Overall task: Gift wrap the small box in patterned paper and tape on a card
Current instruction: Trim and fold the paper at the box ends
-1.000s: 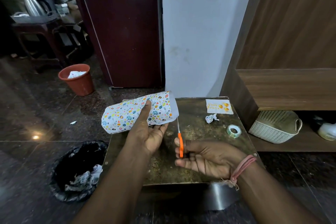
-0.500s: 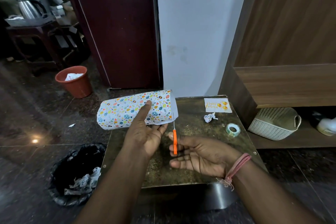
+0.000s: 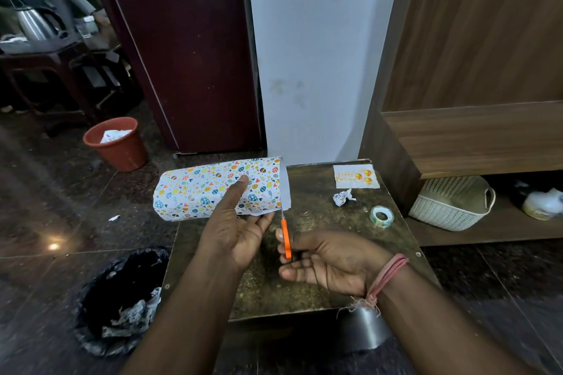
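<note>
The paper roll (image 3: pixel 219 189) lies just beyond the left hand (image 3: pixel 237 231), overhanging the counter (image 3: pixel 304 292). Scissors (image 3: pixel 285 237) sit in the right hand (image 3: pixel 329 262); beyond it, right, tape (image 3: pixel 381 216), then the card (image 3: pixel 355 176).

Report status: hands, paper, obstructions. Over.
Left hand holds curled egg-patterned wrapping paper. Right hand grips orange-handled scissors at its edge. Nothing blocking.

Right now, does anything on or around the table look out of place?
A crumpled scrap of paper lies loose on the table between the card and the tape roll, and a small white scrap lies on the floor to the left. No box is in view.
</note>
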